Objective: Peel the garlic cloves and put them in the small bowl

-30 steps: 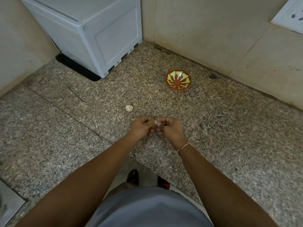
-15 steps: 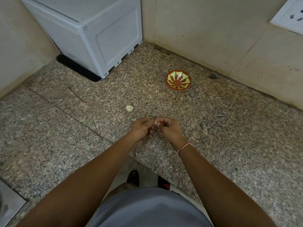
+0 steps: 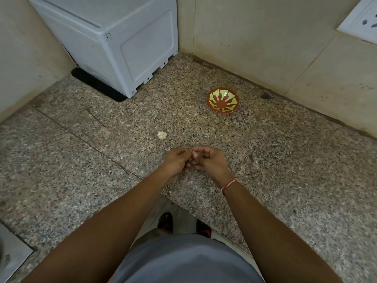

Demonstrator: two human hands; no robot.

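Observation:
Over the granite counter [image 3: 285, 160] my left hand [image 3: 177, 160] and my right hand [image 3: 210, 161] meet fingertip to fingertip. Between them they pinch a small pale garlic clove [image 3: 194, 154], mostly hidden by the fingers. A whole white garlic bulb [image 3: 162, 135] lies on the counter just beyond my left hand. The small red bowl [image 3: 222, 100] with a yellow-green pattern stands farther back to the right, near the wall, and looks empty.
A white appliance box [image 3: 114, 43] fills the back left corner. Tiled walls close the back and both sides, with a wall socket [image 3: 363, 19] at the top right. A dark spot [image 3: 265, 96] lies by the back wall. The counter's front edge runs under my forearms.
Both hands stay together in the same spot. The fingers have shifted slightly around the clove, and a bit more of it shows between the fingertips.

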